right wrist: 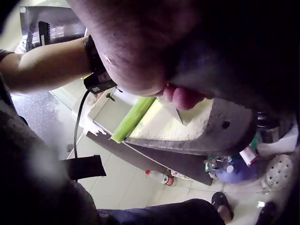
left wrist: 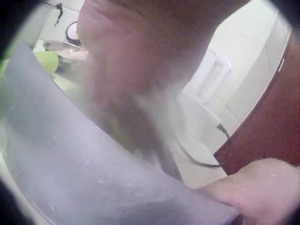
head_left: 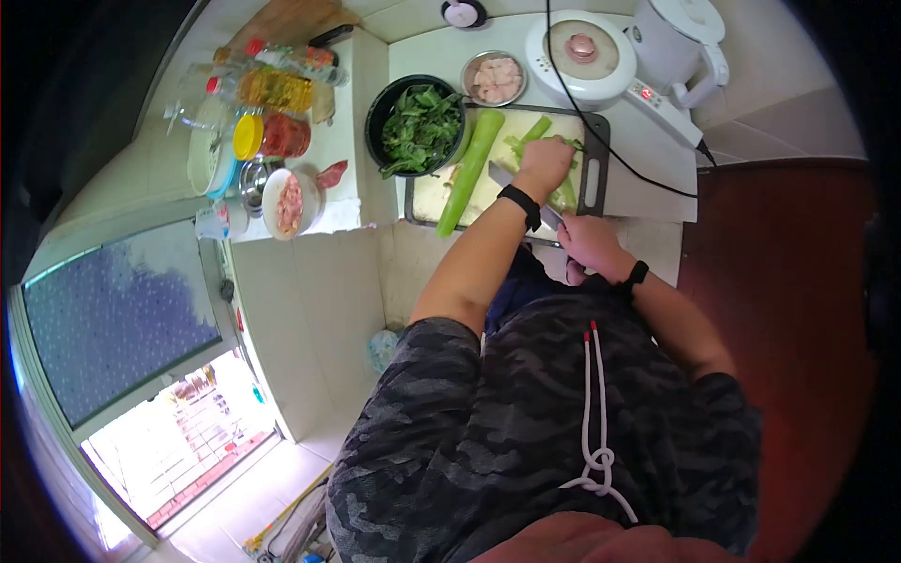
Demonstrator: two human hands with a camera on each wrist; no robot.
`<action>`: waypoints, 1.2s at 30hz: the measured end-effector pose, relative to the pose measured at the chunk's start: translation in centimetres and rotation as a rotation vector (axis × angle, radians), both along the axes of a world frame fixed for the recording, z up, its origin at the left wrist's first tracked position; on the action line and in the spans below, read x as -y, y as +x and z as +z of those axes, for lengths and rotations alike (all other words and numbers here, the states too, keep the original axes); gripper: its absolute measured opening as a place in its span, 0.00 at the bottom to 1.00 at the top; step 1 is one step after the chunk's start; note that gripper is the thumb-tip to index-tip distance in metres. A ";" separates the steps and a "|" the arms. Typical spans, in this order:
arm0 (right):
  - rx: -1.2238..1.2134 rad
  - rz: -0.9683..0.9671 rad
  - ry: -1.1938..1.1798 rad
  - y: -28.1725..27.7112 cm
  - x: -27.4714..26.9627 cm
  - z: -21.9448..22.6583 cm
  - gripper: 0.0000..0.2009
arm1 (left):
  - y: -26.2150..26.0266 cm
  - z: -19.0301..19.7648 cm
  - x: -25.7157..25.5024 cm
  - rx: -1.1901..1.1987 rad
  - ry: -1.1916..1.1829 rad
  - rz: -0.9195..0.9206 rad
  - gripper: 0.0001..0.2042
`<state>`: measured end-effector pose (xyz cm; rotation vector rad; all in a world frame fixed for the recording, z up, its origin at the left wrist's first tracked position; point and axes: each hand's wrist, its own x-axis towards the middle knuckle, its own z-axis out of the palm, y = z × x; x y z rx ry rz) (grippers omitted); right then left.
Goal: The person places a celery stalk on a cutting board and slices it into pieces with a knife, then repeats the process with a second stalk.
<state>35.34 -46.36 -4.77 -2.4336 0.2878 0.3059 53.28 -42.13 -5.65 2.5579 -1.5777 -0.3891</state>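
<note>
In the head view my left hand is over the cutting board, its fingers curled down on green vegetable pieces. My right hand, at the board's near edge, grips a kitchen knife. Its broad blade fills the lower left of the left wrist view and passes beneath the left hand. A long pale-green celtuce stem lies along the left of the board. A shorter green piece sits beyond the left hand. Motion blurs the left fingers in the left wrist view.
Left of the board stands a dark pot of green leaves. Behind are a metal bowl of pale meat, a white electric cooker and a kettle. A black cable hangs across the view. Bottles crowd the left ledge.
</note>
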 end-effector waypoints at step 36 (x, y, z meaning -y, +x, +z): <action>0.068 -0.019 -0.112 0.3 1.6 2.3 0.09 | -6.5 -4.1 -8.2 -0.476 -0.316 1.118 0.12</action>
